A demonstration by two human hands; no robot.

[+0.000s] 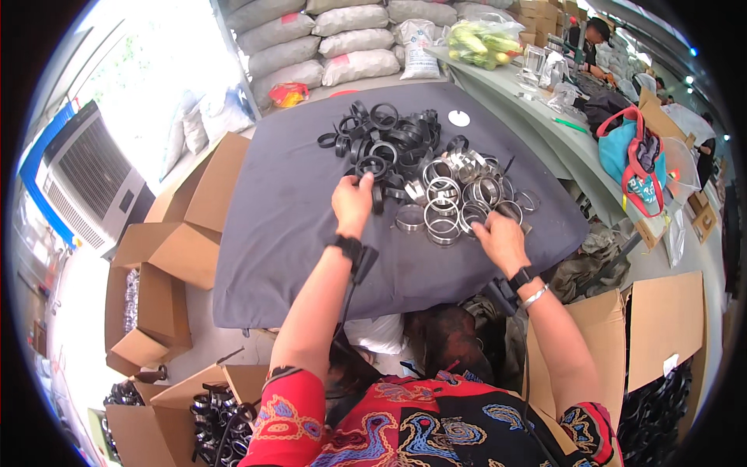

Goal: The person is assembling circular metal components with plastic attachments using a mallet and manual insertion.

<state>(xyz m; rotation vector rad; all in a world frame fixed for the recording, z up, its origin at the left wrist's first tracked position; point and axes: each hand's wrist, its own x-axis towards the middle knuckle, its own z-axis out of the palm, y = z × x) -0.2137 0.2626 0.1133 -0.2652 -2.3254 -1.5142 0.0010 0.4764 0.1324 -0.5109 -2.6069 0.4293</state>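
My left hand point(354, 204) is closed on a black ring point(372, 165) at the near edge of a heap of black rings point(408, 136). Just right of that heap lies a pile of shiny metal rings point(443, 204), some lying flat and some tilted. At the pile's near right side, my right hand point(504, 243) pinches a metal ring point(471, 216) between thumb and fingers. Both heaps rest on a table covered with dark grey cloth point(288, 233). Each wrist carries a dark strap with a small device on it.
A white disc point(459, 118) lies beyond the rings. Open cardboard boxes point(167, 249) stand at left, one box of parts point(210, 412) at lower left and a box of black parts point(661, 335) at lower right. A long side table point(537, 117) holds bags. Stacked sacks point(358, 39) stand behind.
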